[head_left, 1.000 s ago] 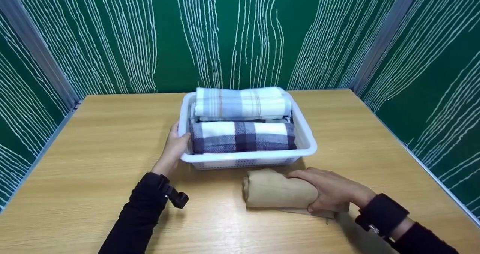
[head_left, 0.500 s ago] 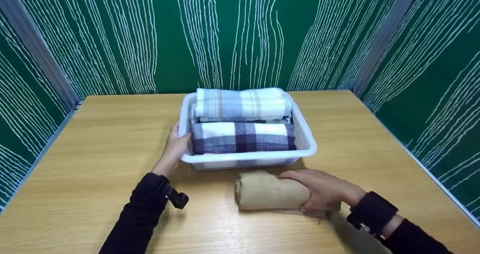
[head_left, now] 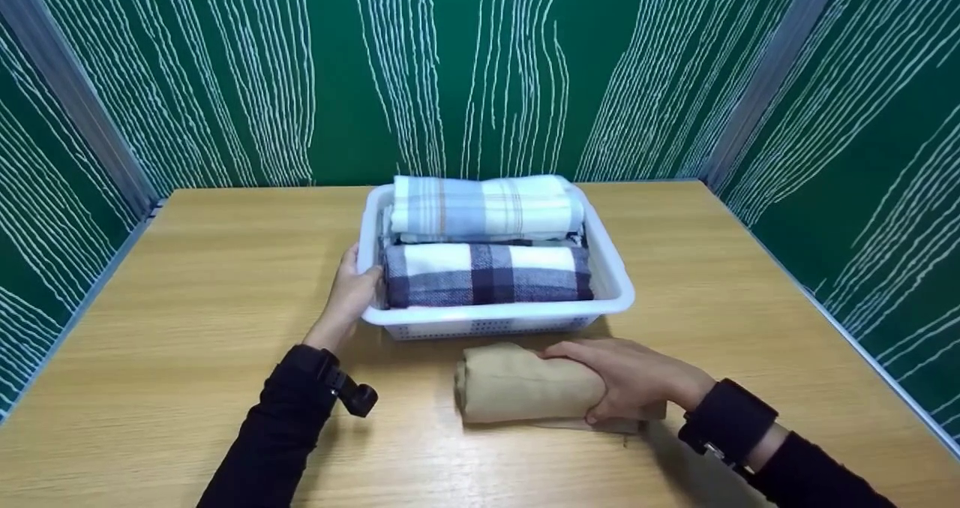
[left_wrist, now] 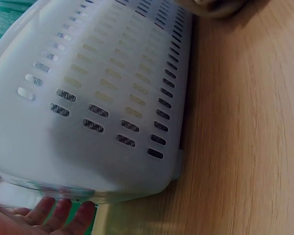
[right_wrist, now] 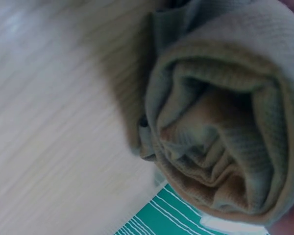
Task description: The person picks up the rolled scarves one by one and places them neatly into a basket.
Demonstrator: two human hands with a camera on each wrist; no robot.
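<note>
My left hand point(head_left: 351, 290) grips the left rim of a white plastic basket point(head_left: 495, 314), thumb over the edge. In the left wrist view its fingertips point(left_wrist: 78, 215) show against the basket's slotted wall point(left_wrist: 103, 147). Two rolled cloths lie inside: a light blue and white plaid one point(head_left: 487, 206) at the back and a dark purple and white checked one point(head_left: 491, 275) in front. My right hand point(head_left: 634, 377) holds the right part of a rolled tan cloth point(head_left: 525, 388) in front of the basket. The right wrist view shows that roll's spiral end point(right_wrist: 220, 132) close up.
A wooden table point(head_left: 225, 268) carries everything. Green panels with white wavy lines point(head_left: 337, 80) stand behind it and on both sides, joined by grey posts point(head_left: 772, 73). Table surface extends left and right of the basket.
My right hand has moved to the left together with the tan cloth roll. The left hand and the basket have stayed in place.
</note>
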